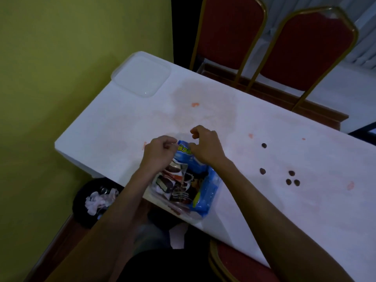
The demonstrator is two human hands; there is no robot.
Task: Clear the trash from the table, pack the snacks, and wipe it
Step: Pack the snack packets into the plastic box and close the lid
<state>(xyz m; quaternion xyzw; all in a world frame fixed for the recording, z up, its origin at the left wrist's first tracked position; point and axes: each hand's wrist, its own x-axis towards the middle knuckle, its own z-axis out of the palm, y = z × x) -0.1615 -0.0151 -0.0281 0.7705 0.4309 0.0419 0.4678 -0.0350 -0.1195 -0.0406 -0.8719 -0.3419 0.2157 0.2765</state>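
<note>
A clear container (162,200) sits at the near edge of the white table (264,155), holding dark and silver snack packs (175,186) and a blue snack packet (205,192). Another blue packet (184,152) stands up at the container's far end. My left hand (159,152) pinches its left side. My right hand (205,146) holds its right side with the thumb, the index finger raised. Several small dark round snacks (289,176) lie loose on the table to the right.
The container's clear lid (142,77) lies at the table's far left corner. Orange smears and a damp stain (195,104) mark the tabletop. A black bin with crumpled tissue (97,200) stands below the table's left end. Red chairs (305,53) stand behind the table; another is near me.
</note>
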